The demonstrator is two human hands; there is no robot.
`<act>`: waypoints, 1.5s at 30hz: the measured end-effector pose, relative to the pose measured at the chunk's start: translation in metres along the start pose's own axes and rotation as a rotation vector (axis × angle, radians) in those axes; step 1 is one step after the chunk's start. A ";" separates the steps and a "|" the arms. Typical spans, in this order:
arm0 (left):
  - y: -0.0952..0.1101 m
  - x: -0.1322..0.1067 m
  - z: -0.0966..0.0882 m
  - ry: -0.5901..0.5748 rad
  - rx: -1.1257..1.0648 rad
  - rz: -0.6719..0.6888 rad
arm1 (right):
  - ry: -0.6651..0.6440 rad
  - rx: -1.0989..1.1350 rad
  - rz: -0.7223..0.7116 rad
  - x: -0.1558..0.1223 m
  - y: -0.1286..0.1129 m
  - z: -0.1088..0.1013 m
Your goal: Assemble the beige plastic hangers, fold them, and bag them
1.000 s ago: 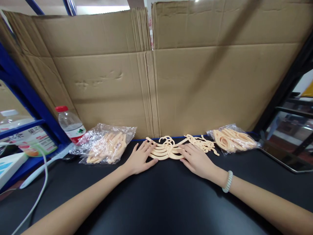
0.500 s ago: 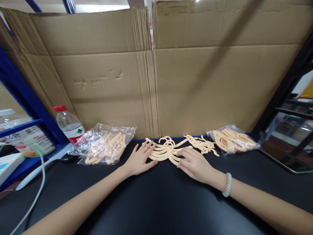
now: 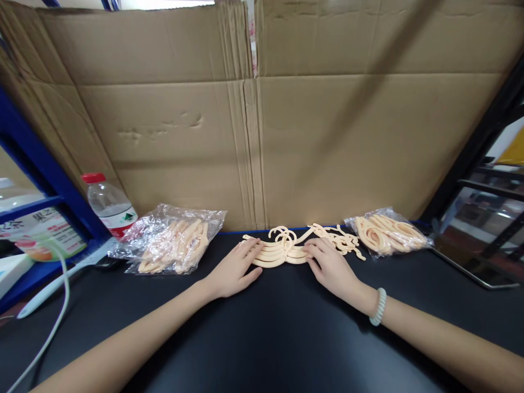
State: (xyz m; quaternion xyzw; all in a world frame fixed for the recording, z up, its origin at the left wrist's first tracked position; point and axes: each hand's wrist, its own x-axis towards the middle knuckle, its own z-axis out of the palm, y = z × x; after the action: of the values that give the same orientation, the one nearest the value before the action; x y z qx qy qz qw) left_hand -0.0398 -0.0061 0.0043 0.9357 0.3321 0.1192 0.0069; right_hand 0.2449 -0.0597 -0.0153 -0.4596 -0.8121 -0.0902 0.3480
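Several cream-coloured, strip-like ornament pieces [image 3: 272, 257] lie side by side on the black table, fanning out from a middle join with curled ends at the top. My left hand [image 3: 232, 270] rests flat over their left ends, fingers stretched out and covering the tips. On the other side, my right hand [image 3: 334, 274] lies over the right ends with its fingers slightly bent and apart. Just behind that hand is a loose cluster of thin, scrolled cream pieces [image 3: 344, 240], partly hidden by the fingers.
Clear plastic bags of similar pieces lie at left [image 3: 176, 245] and right [image 3: 388, 234]. A red-capped bottle [image 3: 109, 204], a pale blue handled tool [image 3: 61, 284] and a white cable [image 3: 61, 311] are at left. A dark tablet-like slab [image 3: 475, 265] lies right. Cardboard [image 3: 184, 136] stands behind.
The right-hand strips have swung up and outward, now lying more level and closer together. My right hand has shifted slightly right and its fingers have straightened; my left hand stays nearly in place.
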 end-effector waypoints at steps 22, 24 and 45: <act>0.019 -0.003 -0.007 0.252 -0.049 0.181 | -0.078 -0.116 0.100 0.003 0.100 -0.062; 0.028 -0.004 -0.008 0.246 -0.074 0.214 | -0.145 -0.126 0.069 0.002 0.097 -0.060; 0.054 -0.007 0.007 0.271 0.019 0.007 | -0.202 -0.195 0.123 -0.006 0.102 -0.037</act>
State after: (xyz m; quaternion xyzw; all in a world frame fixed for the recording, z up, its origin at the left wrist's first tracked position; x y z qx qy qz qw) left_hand -0.0107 -0.0520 0.0013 0.9121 0.3280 0.2414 -0.0473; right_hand 0.3472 -0.0245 -0.0094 -0.5469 -0.8007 -0.1005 0.2229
